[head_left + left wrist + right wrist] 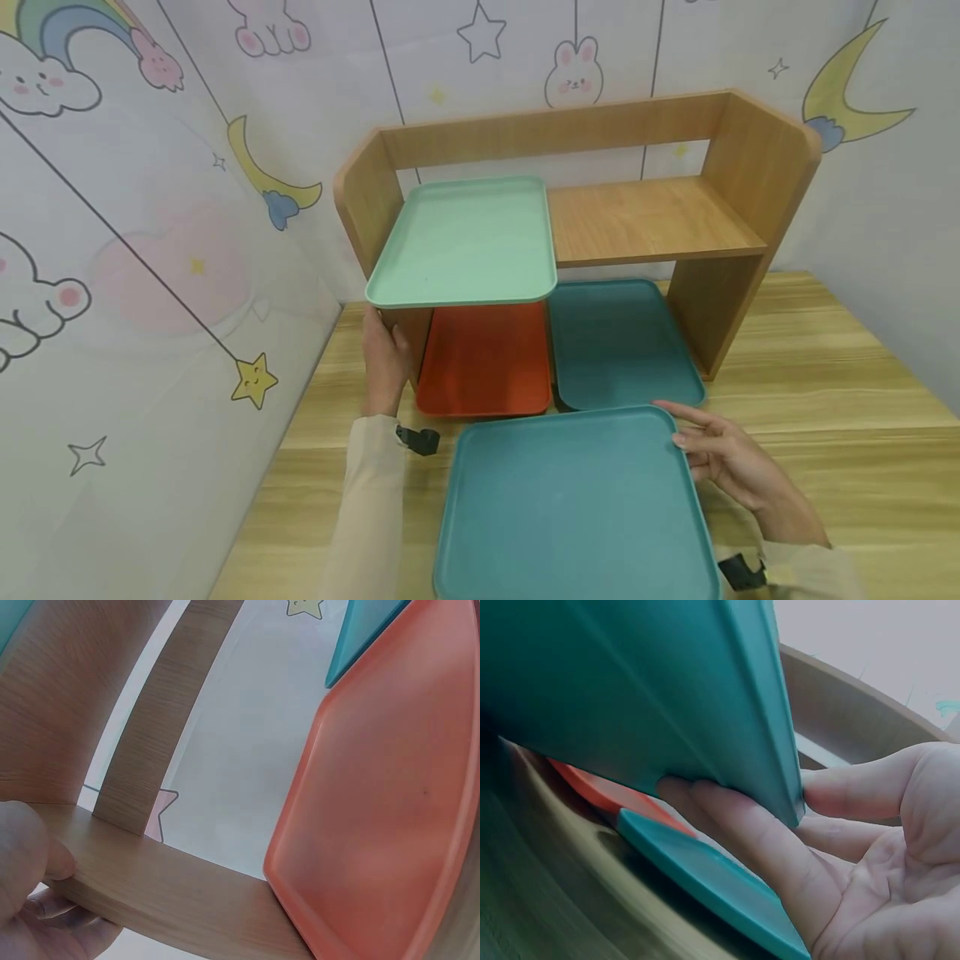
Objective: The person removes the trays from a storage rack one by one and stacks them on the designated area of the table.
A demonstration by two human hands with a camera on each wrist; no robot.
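Observation:
My right hand (738, 471) holds a teal rectangular tray (577, 508) by its far right corner, raised in front of the wooden shelf. In the right wrist view, the thumb is at the tray's edge and the fingers reach beneath it. With my left hand (386, 362) I grip the front edge of the shelf's left side panel (187, 896), thumb on one face and fingers on the other. Above that hand, a mint green tray (468, 242) lies on the upper shelf's left half. Below are an orange-red tray (483, 358) and, beside it, another teal tray (622, 342).
The two-level wooden shelf (712, 317) stands on a wood-grain table (832, 400). Its upper board (645, 221) shows bare wood on the right half. Patterned cloth (150, 400) hangs close on the left and behind. Dark straps sit at both cuffs.

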